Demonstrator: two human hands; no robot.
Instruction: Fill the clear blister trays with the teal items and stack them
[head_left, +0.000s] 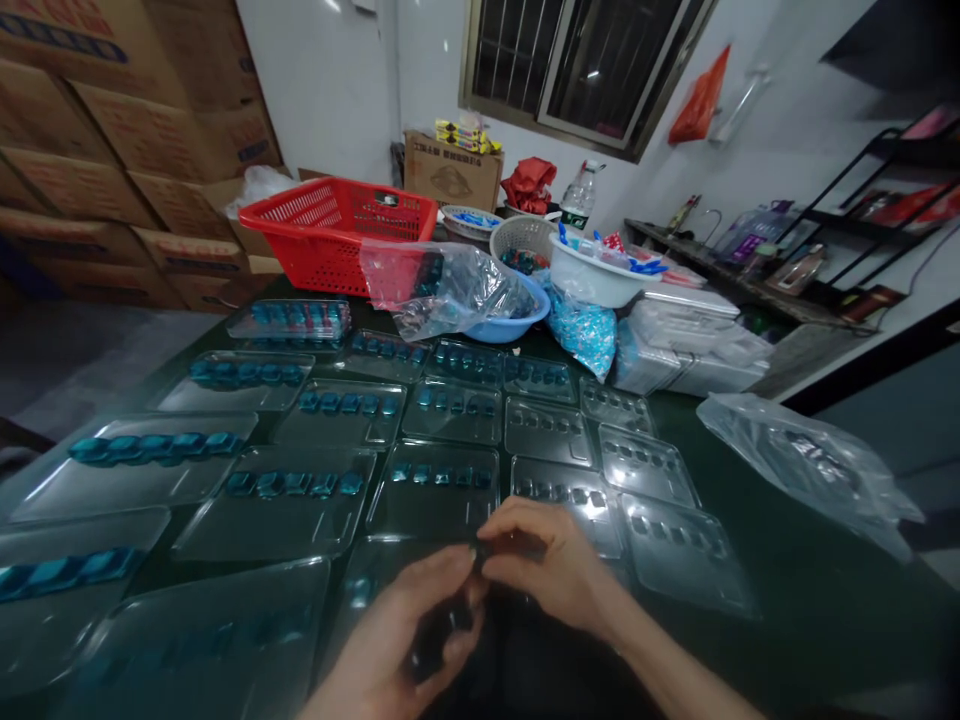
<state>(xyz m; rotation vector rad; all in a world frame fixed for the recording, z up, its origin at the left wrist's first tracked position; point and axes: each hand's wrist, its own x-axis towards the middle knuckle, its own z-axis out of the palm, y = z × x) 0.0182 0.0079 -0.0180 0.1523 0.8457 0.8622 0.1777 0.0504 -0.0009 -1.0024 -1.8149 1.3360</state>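
The left hand [394, 635] and right hand [547, 560] are positioned together at the near edge of a dark green tabletop [780, 610]. The fingers of both hands are curled and pressed toward each other, and the fingertips [469, 555] meet around a small dark piece [442, 632]; its exact shape cannot be determined because the fingers partly hide it. The hands lie just above rows of clear plastic blister trays. The tray directly ahead [433, 492] holds a row of glossy teal capsule-shaped pieces, while the clear tray to the right [679, 555] shows vacant cavities. Beyond the trays stand a red perforated plastic basket [337, 235], a pale blue plastic basin [517, 318] beneath a crumpled transparent plastic bag [442, 288], and a white plastic bowl [600, 275] containing blue and red packets. Stacked brown cardboard cartons [97, 130] occupy the far left.
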